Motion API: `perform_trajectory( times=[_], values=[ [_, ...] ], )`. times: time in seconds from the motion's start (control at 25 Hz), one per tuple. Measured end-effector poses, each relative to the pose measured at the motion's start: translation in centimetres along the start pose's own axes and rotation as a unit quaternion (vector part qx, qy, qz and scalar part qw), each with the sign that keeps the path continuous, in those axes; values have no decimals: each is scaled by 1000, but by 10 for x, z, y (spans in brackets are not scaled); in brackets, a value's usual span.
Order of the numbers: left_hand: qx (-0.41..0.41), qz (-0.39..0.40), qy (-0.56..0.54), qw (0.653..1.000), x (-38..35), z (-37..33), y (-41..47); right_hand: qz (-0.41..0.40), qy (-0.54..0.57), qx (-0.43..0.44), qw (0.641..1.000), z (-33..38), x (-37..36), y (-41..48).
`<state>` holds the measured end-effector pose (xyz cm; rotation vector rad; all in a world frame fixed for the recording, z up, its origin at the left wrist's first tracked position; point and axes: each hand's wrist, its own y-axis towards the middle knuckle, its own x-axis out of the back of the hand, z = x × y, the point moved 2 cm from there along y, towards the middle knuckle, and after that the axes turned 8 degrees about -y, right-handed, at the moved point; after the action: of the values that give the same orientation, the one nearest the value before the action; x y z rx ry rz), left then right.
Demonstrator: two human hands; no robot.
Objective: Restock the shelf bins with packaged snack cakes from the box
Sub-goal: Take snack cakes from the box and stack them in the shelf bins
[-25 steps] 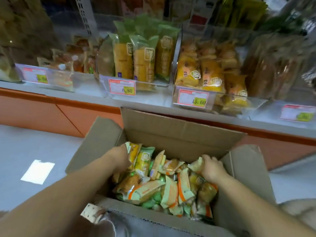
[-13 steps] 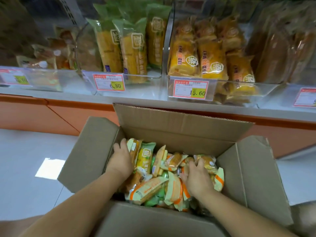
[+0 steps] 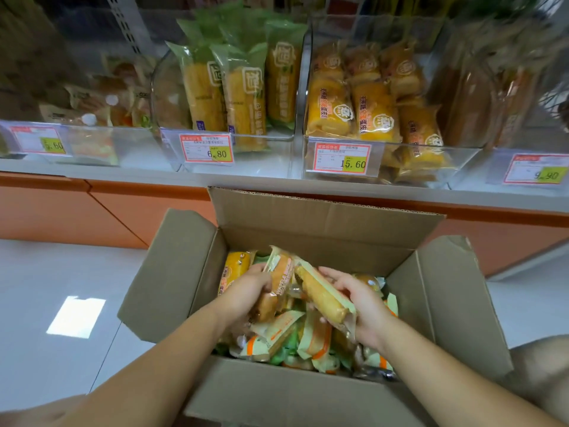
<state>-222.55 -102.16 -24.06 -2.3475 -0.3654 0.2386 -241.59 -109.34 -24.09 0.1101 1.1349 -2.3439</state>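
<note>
Over the open cardboard box [image 3: 311,223] on the floor, your left hand [image 3: 244,292] grips a waffle cake packet [image 3: 278,278]. Your right hand [image 3: 368,306] holds a long cake packet [image 3: 321,295]. Clear shelf bins [image 3: 455,163] stand above.

Four red-bordered price tags stand in a row, reading 5.60 [image 3: 38,139], 6.80 [image 3: 207,148], 15.60 [image 3: 342,157] and 9.90 [image 3: 537,173] on yellow patches. Below them runs an orange base panel [image 3: 61,208]. It meets a pale grey tiled floor [image 3: 37,266], where a bright patch of light [image 3: 76,316] lies to the left.
</note>
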Motion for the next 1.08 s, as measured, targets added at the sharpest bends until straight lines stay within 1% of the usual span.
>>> perform_trajectory(
  times=[0.04,0.08,0.16,0.24,0.32,0.4,0.52,0.56,0.64,0.72,0.84,0.96,1.08],
  values=[
    [6,21,-58,998,-8,-4,-2,40,51,4,998,-1,-1,-6],
    [9,39,-84,996,-17,-9,-7,74,83,14,994,-1,-1,-11],
    [9,66,-96,993,-33,-18,-14,131,121,33,983,3,-1,-19],
    [1,71,-122,990,-43,-25,-15,163,145,49,975,10,3,-24],
    [1,71,-164,984,-45,-32,-14,161,151,62,973,16,10,-30],
    [15,67,-195,978,-47,-36,-17,157,135,71,976,19,15,-33],
    [0,98,-216,971,-52,-39,-21,144,98,73,982,23,15,-35],
    [-5,114,-227,967,-54,-42,-22,134,70,79,985,25,14,-36],
    [-10,144,-234,962,-58,-46,-24,88,-15,97,991,27,15,-37],
    [-7,174,-206,963,-65,-50,-27,49,-83,103,990,29,19,-39],
    [-17,201,-132,970,-74,-59,-31,4,-112,131,985,42,29,-48],
    [-75,191,-14,979,-84,-81,-35,-66,-130,190,971,69,45,-66],
    [-144,175,83,970,-95,-121,-49,-93,-173,248,949,107,61,-91]
  ],
)
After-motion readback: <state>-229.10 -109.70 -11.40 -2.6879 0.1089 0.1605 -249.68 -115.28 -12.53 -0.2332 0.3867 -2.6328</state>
